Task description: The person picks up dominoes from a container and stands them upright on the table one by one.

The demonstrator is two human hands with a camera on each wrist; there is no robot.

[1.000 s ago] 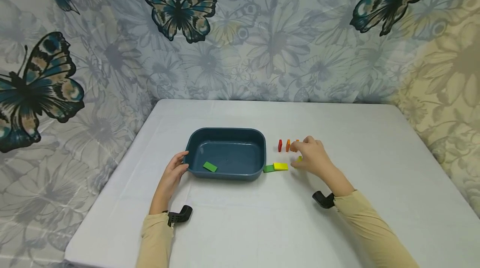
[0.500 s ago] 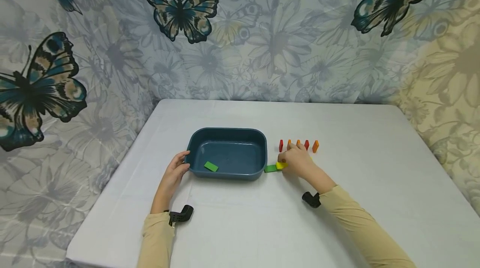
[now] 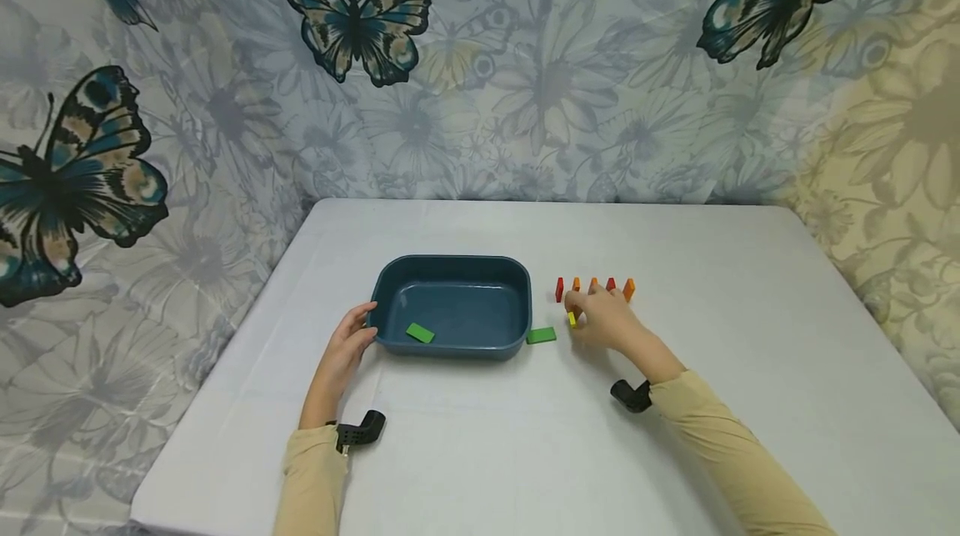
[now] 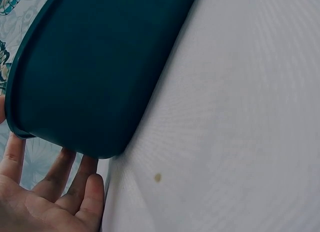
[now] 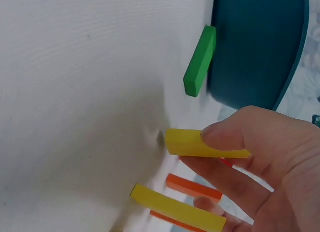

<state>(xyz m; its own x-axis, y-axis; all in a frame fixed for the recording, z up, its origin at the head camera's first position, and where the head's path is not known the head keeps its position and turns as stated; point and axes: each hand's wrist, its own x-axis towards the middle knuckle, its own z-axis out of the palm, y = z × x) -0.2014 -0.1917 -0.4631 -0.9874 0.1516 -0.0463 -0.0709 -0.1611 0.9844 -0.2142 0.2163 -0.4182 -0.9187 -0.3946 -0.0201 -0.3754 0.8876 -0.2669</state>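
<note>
My right hand (image 3: 611, 326) pinches a yellow domino-like block (image 5: 185, 142) between thumb and fingers. It holds this block upright, its lower end close over the white tabletop. A second yellow block (image 5: 177, 208) stands beside those fingers in the right wrist view; the hand hides it in the head view. My left hand (image 3: 345, 353) rests with extended fingers against the left end of a dark teal bin (image 3: 450, 350), fingertips at its rim and end wall. A green block (image 3: 420, 333) lies inside the bin. Another green block (image 3: 542, 336) lies flat by the bin's right front corner.
Behind my right hand runs a row of upright blocks, including a red block (image 3: 559, 290) at the left end and an orange block (image 3: 629, 290) at the right. All stand on a white-covered table (image 3: 465, 453), with a butterfly-patterned wall covering (image 3: 480, 102) behind.
My right hand came left from a standing yellow block, took the yellow block lying against the green one, and moved it slightly right, turned upright. The left hand and bin stayed put.
</note>
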